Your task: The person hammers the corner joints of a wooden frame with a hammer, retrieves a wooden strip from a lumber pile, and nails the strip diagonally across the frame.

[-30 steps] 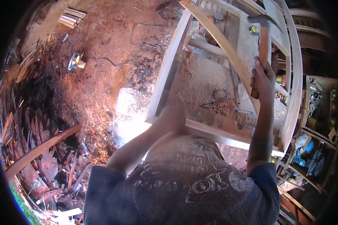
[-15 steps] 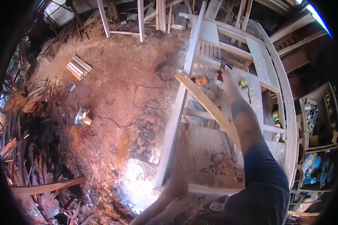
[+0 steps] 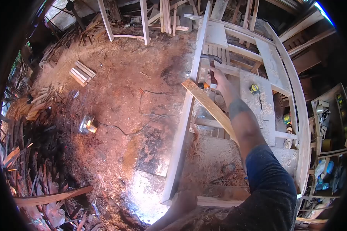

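Note:
My right hand (image 3: 216,77) is stretched forward, its fingers wrapped round the handle of a hammer (image 3: 212,58) above the far part of a pale wooden frame (image 3: 180,133). Just below that hand, an orange tool (image 3: 205,85) lies near the end of a loose plank (image 3: 209,106) that slants across the frame. At the near left corner of the frame is my left hand (image 3: 184,201), low and dim; its fingers cannot be made out. A yellow tape measure (image 3: 254,89) rests on a dusty board right of my right forearm.
A circular saw (image 3: 88,126) with a cable sits on the dirt floor at left. Short slats (image 3: 82,73) lie farther back. Scrap wood (image 3: 38,184) is heaped at lower left. Shelves (image 3: 332,152) with bottles stand at right.
The view has tilted up towards the far end of the frame. My right hand has carried the hammer forward and left from its raised position at the right. My left hand remains by the near corner.

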